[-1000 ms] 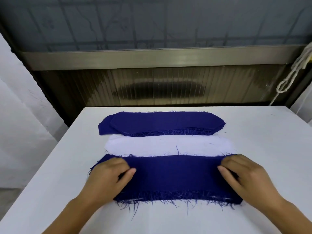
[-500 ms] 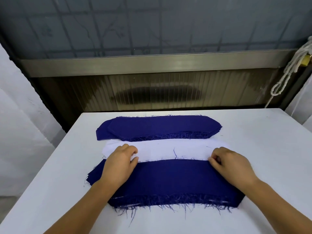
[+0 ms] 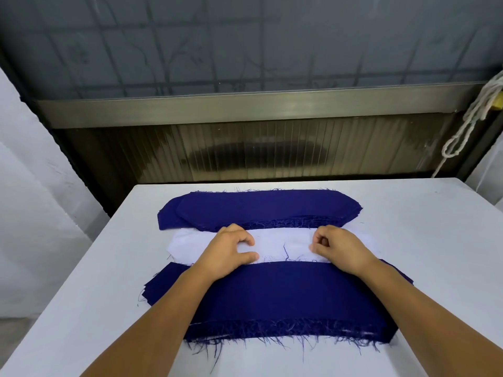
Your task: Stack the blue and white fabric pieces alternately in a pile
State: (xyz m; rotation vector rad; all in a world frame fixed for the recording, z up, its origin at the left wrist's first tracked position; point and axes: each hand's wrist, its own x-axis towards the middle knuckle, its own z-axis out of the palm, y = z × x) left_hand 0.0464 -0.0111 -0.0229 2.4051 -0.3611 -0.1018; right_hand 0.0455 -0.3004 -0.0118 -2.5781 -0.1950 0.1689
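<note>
Both hands (image 3: 228, 251) (image 3: 340, 250) on white fabric (image 3: 283, 244)

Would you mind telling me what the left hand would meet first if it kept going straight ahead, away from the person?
Probably the frayed near edge of the far blue pile, just beyond the left hand.

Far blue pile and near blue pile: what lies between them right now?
In the head view, the white fabric lies between the far blue pile and the near blue pile. Both hands, left and right, rest on it with curled fingers.
</note>
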